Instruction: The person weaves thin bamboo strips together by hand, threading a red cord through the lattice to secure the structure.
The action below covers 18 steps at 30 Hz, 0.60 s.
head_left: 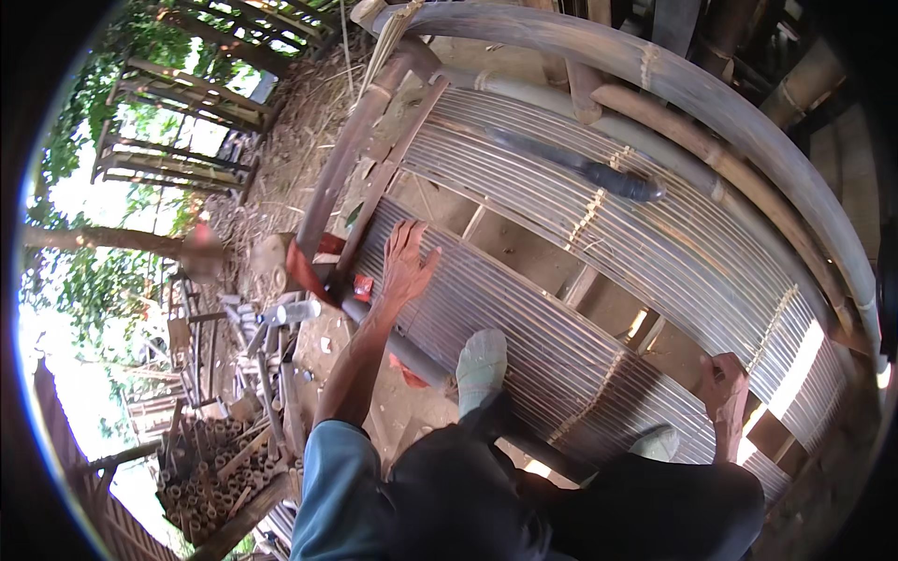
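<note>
Left hand: lay palm down at left end of near slat panel, fingers extended, thumb apart. Right hand: was held toward panel's right end, beside gap, fingers curled; could not tell whether anything was pinched. Far slat panel: ran alongside, across gap. Dark elongated tool: rested on far slat panel. Red packet: lay near left wrist; printing too small to read. Red cloth: hung at frame. Clear bottle: lay left, outside frame; label unreadable.
</note>
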Tool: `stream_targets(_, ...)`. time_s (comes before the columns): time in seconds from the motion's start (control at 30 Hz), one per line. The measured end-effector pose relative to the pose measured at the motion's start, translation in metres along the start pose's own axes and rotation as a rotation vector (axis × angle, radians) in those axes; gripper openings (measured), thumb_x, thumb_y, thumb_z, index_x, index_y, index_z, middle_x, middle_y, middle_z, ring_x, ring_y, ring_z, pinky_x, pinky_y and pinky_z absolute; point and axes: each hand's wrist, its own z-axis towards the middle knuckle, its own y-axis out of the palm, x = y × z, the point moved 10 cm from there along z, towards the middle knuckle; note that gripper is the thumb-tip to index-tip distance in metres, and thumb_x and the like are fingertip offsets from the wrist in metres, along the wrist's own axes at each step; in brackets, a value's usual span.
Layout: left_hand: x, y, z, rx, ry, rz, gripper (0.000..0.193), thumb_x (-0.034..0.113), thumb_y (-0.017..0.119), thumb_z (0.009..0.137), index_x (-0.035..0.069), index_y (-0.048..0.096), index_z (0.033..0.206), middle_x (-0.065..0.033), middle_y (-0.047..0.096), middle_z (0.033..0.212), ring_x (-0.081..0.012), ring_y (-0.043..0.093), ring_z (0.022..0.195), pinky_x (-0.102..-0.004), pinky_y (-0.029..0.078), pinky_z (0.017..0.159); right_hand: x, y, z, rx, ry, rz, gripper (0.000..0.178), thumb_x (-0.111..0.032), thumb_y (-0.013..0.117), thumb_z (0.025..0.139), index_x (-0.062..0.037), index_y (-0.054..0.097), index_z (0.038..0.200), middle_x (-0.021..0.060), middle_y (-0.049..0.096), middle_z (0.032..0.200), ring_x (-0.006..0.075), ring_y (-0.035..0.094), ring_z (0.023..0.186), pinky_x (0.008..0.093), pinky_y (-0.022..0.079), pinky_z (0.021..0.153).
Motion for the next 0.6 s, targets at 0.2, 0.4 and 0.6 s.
stream_targets(0.2,-0.036,0.024,0.038,-0.254,-0.044,0.026,0.050,0.033,0.066,0.094,0.007,0.056,0.135,-0.0138,0.056,0.137,-0.0366,0.042,0.139,-0.0518,0.029,0.111,-0.075,-0.013,0.035,0.040,-0.020,-0.094,0.016,-0.007,0.074,0.088,0.0019,0.063,0.080,0.0125,0.063,0.076,0.0240,0.064,0.063,0.0363,0.051,0.058)
stream_targets(0.4,-0.018,-0.004,0.015,0.074,0.116,-0.044,0.065,0.040,0.077,0.084,0.006,0.060,0.137,-0.0170,0.059,0.129,-0.0353,0.047,0.131,-0.0524,0.029,0.110,-0.184,-0.036,0.080,-0.110,-0.195,-0.375,0.014,-0.004,0.075,0.084,-0.0006,0.063,0.080,0.0113,0.061,0.078,0.0265,0.062,0.067,0.0388,0.049,0.060)
stream_targets(0.6,-0.059,-0.012,-0.036,0.259,-0.133,-0.146,0.056,0.021,0.077,0.085,0.005,0.059,0.136,-0.0194,0.057,0.126,-0.0368,0.049,0.121,-0.0502,0.036,0.104,-0.278,-0.014,0.113,-0.395,-0.378,-0.571,0.015,-0.006,0.076,0.082,-0.0007,0.062,0.079,0.0140,0.060,0.081,0.0343,0.063,0.074,0.0455,0.048,0.066)
